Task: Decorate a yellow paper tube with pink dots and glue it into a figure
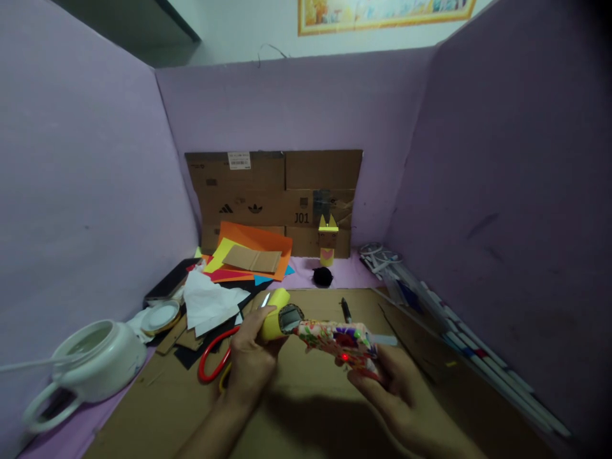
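My left hand (253,354) is closed around a yellow-covered cardboard tube (273,324), whose dark open end faces right. In my right hand (389,386) is a glue gun (335,338) with a floral-patterned body, a small red light and a clear glue stick poking out of its back. The gun's nozzle is at the rim of the tube; whether they touch I cannot tell. Scissors with a red handle (210,364) lie partly hidden behind my left hand. A black pen (345,310) rests on the cardboard mat (306,389) beyond the glue gun.
A white mug (95,366) stands at the left beside crumpled white tissue (210,299). Coloured paper sheets (258,239) lie at the back, near a figure with yellow pointed ears (327,241) and a black ball (322,276). White rods (497,363) line the right wall.
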A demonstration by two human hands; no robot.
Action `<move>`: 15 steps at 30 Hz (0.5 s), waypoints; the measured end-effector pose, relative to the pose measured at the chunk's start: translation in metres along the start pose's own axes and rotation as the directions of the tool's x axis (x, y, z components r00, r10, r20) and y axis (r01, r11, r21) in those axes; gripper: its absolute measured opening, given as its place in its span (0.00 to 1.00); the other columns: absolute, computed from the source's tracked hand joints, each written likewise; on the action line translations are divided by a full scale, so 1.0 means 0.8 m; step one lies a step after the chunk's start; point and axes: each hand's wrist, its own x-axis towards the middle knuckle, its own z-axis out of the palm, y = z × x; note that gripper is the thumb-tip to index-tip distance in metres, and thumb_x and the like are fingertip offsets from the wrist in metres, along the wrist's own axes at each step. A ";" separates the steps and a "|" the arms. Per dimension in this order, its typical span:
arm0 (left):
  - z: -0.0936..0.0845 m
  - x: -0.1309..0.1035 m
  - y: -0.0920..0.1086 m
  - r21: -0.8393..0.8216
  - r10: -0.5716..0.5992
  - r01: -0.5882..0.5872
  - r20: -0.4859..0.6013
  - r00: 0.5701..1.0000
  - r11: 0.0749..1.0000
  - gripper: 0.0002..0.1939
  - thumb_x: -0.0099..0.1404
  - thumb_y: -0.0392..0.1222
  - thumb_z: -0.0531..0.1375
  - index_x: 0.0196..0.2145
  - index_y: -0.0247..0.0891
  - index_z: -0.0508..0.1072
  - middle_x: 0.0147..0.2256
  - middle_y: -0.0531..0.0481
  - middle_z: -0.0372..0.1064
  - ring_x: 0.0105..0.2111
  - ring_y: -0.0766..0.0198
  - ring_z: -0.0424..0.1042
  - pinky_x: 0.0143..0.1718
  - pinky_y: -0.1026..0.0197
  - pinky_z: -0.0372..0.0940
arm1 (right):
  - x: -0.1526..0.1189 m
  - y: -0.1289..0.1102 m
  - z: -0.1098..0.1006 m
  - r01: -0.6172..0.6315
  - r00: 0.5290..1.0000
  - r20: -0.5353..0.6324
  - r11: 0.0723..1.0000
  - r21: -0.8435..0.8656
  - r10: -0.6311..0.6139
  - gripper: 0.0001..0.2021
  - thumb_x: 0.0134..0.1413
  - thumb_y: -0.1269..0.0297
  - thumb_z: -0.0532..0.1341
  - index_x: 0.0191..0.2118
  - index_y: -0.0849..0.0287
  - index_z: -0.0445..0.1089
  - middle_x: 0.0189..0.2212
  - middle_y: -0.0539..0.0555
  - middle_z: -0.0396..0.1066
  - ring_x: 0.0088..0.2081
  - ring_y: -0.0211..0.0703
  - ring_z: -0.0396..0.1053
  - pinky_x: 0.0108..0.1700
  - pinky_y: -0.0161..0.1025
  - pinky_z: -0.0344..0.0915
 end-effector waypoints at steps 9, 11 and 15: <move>0.002 -0.005 -0.014 0.077 0.114 -0.109 -0.056 0.992 0.991 0.15 0.55 0.36 0.64 0.42 0.41 0.72 0.42 0.45 0.74 0.41 0.53 0.73 0.42 0.53 0.68 | -0.004 0.006 0.001 0.009 1.000 0.024 0.999 -0.034 -0.008 0.18 0.53 0.58 0.60 0.49 0.58 0.73 0.38 0.59 0.75 0.40 0.54 0.72 0.43 0.47 0.68; 0.002 -0.005 -0.014 0.095 0.122 -0.116 -0.062 0.991 0.989 0.16 0.55 0.36 0.63 0.43 0.41 0.72 0.41 0.45 0.74 0.41 0.53 0.73 0.41 0.53 0.68 | -0.005 0.006 0.002 0.010 1.000 0.019 0.999 -0.043 -0.009 0.17 0.53 0.58 0.60 0.47 0.58 0.74 0.36 0.59 0.75 0.40 0.54 0.73 0.42 0.46 0.69; 0.003 -0.004 -0.011 0.093 0.122 -0.115 -0.071 0.990 0.989 0.15 0.55 0.36 0.63 0.42 0.40 0.73 0.41 0.45 0.74 0.41 0.53 0.74 0.41 0.53 0.68 | -0.005 0.007 0.001 -0.006 1.000 0.025 0.997 -0.079 0.008 0.17 0.53 0.57 0.60 0.46 0.58 0.74 0.34 0.58 0.74 0.39 0.53 0.73 0.42 0.46 0.69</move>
